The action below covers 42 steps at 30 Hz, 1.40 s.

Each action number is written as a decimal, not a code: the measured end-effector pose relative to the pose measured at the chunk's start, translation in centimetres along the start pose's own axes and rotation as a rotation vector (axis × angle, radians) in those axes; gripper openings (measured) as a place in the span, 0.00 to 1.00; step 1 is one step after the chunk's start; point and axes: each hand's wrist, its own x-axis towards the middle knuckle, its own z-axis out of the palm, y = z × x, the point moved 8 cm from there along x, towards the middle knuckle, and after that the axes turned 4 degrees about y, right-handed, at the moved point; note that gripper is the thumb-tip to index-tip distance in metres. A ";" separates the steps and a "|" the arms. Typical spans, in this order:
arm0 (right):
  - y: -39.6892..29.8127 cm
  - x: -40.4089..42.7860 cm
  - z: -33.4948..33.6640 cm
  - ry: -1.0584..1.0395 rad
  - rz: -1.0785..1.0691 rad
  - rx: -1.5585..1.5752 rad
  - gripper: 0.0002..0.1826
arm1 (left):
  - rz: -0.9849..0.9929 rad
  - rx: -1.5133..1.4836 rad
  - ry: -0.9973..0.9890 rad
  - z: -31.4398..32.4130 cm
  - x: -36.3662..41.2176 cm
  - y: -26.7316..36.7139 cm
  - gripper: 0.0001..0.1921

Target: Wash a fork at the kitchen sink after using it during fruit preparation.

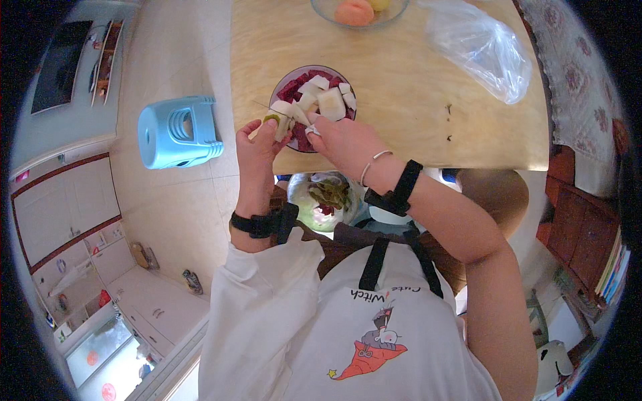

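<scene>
My left hand [257,153] grips a peeled, pale fruit piece [282,124] with a yellow-green patch at one end. In my right hand [346,143] is a small knife with a white handle [313,130]. Its thin blade [262,105] crosses the fruit piece and points up and left. Both hands are over the near-left part of a round bowl [279,86] on the table. The bowl holds deep-red fruit cubes [289,91], with pale fruit chunks [331,104] on top. My fingers partly hide the knife and the bowl's near side.
On the wooden table [401,125], a glass bowl [386,21] with a peach [354,12] stands at the far edge. A clear plastic bag [494,57] lies far right. A blue plastic stool [175,133] is on the left floor. Below the table edge, a lined container [306,213] holds peels.
</scene>
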 end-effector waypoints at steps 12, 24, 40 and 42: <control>-0.3 -0.7 -0.4 -0.037 0.049 -0.046 0.21 | 0.073 0.167 0.060 0.1 -0.4 0.8 0.29; -0.5 0.2 0.5 -0.062 0.096 -0.007 0.20 | 0.055 0.115 0.011 -0.2 -0.2 0.6 0.20; -0.4 -1.1 -0.4 -0.019 0.042 0.119 0.17 | -0.002 -0.029 -0.138 -0.1 0.7 -0.2 0.23; -0.4 -0.8 -0.4 -0.011 0.038 0.118 0.17 | 0.012 -0.032 -0.145 -0.1 0.7 -0.1 0.22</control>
